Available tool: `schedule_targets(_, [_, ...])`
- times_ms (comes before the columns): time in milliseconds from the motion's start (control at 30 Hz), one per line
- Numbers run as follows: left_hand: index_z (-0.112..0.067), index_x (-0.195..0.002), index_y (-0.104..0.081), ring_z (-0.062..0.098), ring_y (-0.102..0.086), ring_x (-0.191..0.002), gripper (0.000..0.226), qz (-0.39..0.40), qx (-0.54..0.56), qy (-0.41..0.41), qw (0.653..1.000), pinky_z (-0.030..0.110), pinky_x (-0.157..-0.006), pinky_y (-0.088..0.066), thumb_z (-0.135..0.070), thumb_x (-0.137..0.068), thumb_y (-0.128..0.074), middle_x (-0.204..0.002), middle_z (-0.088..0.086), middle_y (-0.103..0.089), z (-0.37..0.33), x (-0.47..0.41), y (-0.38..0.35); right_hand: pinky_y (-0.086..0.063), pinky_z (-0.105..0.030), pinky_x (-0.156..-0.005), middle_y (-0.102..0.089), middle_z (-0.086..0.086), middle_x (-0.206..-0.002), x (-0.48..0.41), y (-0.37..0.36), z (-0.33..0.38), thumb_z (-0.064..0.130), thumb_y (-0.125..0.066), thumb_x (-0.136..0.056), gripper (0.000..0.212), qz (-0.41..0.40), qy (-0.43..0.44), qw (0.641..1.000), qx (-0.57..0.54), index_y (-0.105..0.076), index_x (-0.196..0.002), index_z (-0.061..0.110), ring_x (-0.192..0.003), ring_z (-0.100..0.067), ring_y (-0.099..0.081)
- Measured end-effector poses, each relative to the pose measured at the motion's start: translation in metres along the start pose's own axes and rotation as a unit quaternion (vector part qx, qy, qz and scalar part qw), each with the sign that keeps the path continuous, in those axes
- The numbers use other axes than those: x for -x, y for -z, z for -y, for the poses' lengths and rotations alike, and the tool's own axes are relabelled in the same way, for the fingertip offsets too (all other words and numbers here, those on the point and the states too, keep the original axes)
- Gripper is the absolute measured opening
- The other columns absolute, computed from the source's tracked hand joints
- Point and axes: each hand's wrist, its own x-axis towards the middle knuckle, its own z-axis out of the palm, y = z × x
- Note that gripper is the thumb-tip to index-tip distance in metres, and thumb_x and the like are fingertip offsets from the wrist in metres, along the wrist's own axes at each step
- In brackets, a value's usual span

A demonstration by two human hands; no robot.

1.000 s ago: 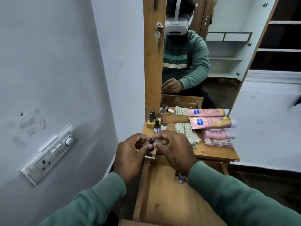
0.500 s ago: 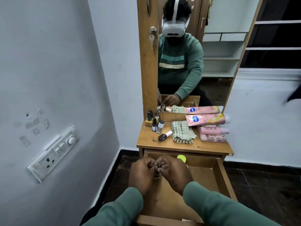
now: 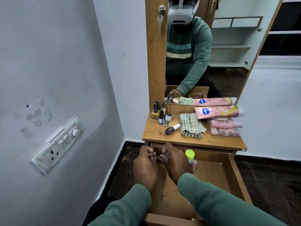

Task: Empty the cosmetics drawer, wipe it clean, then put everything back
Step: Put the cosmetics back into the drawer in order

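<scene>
Dim flat indoor light, cool grey cast, source not in view. Soft shading on wall (image 3: pixel 48 62) toward corner; drawer (image 3: pixel 211 176) inside darker under bench (image 3: pixel 156 131) top; floor (image 3: pixel 268 176) near black. Faint sheen on pink tube (image 3: pixel 218 112). Wide-angle bend, mirror frame (image 3: pixel 155 62) leans outward. Left hand (image 3: pixel 145 168), right hand (image 3: pixel 175 162) slightly soft, small dark item (image 3: pixel 162 151) pinched between them too blurred to identify; smeary compression overall

**Counter above, drawer below**

Nail polish bottles (image 3: pixel 161 115) stand back left on the counter (image 3: pixel 192 141), a lying bottle (image 3: pixel 171 129) before them, a folded cloth (image 3: pixel 190 124) midway, tubes (image 3: pixel 218 112) over a palette (image 3: pixel 225 132) right; the mirror (image 3: pixel 228 54) behind. In the drawer (image 3: pixel 234 180) below, our left grip (image 3: pixel 145 167) and right grip (image 3: pixel 175 162) pinch a small item (image 3: pixel 161 152), a capped bottle (image 3: pixel 190 158) just right.
</scene>
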Motion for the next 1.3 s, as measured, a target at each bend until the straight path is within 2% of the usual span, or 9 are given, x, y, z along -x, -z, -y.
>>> schedule_targets(133, [-0.025,-0.095,-0.057,0.007,-0.069,-0.087,0.033,-0.015,0.009,0.007,1.0,0.021,-0.08,-0.056,0.008,-0.095,-0.05,-0.093,-0.005,-0.068,0.005,-0.004,-0.004,-0.051,-0.036,-0.067,-0.062,0.01,-0.084,0.0,-0.007,-0.005,0.01,-0.07,-0.09,0.024,0.0,-0.007,1.0,-0.006,-0.052,-0.091,0.025,-0.077,-0.014,-0.06])
schedule_targets(367, [-0.033,-0.088,-0.054,0.007,-0.071,-0.087,0.042,-0.023,0.022,0.02,0.999,0.032,-0.084,-0.061,0.008,-0.096,-0.051,-0.092,-0.003,-0.07,0.01,-0.007,-0.008,-0.056,-0.038,-0.073,-0.066,0.006,-0.092,-0.003,-0.012,-0.006,0.015,-0.071,-0.091,0.032,0.024,-0.019,0.999,0.03,-0.043,-0.101,0.026,-0.083,-0.018,-0.066])
schedule_targets(567, [-0.025,-0.095,-0.059,0.002,-0.069,-0.086,0.029,-0.025,0.016,0.021,0.999,0.029,-0.084,-0.061,0.004,-0.097,-0.054,-0.091,-0.007,-0.07,0.011,-0.007,-0.007,-0.058,-0.046,-0.07,-0.069,0.0,-0.09,-0.006,-0.014,0.001,0.017,-0.065,-0.093,0.037,0.028,-0.016,0.997,0.073,-0.032,-0.106,0.025,-0.079,-0.027,-0.068])
schedule_targets(700, [-0.023,-0.098,-0.06,0.002,-0.069,-0.085,0.027,-0.024,0.014,0.021,0.999,0.029,-0.084,-0.061,0.003,-0.098,-0.054,-0.091,-0.008,-0.07,0.012,-0.007,-0.007,-0.057,-0.048,-0.071,-0.07,-0.002,-0.089,-0.006,-0.015,0.003,0.017,-0.062,-0.095,0.034,0.031,-0.011,0.996,0.087,-0.031,-0.107,0.025,-0.077,-0.03,-0.068])
schedule_targets(967, [-0.023,-0.099,-0.06,0.0,-0.069,-0.086,0.027,-0.024,0.007,0.019,1.0,0.03,-0.084,-0.061,0.003,-0.099,-0.055,-0.092,-0.008,-0.07,0.012,-0.008,-0.008,-0.056,-0.048,-0.073,-0.071,-0.008,-0.092,-0.007,-0.017,0.004,0.018,-0.054,-0.097,0.028,0.045,-0.003,0.994,0.101,-0.029,-0.106,0.024,-0.08,-0.037,-0.066])
schedule_targets(1300, [-0.023,-0.098,-0.06,0.001,-0.069,-0.086,0.028,-0.023,0.017,0.025,0.999,0.026,-0.084,-0.06,0.004,-0.099,-0.054,-0.092,-0.008,-0.07,0.012,-0.007,-0.008,-0.054,-0.041,-0.069,-0.071,-0.007,-0.094,-0.007,-0.018,0.004,0.018,-0.056,-0.098,0.03,0.039,0.005,0.992,0.117,-0.028,-0.105,0.025,-0.08,-0.034,-0.066])
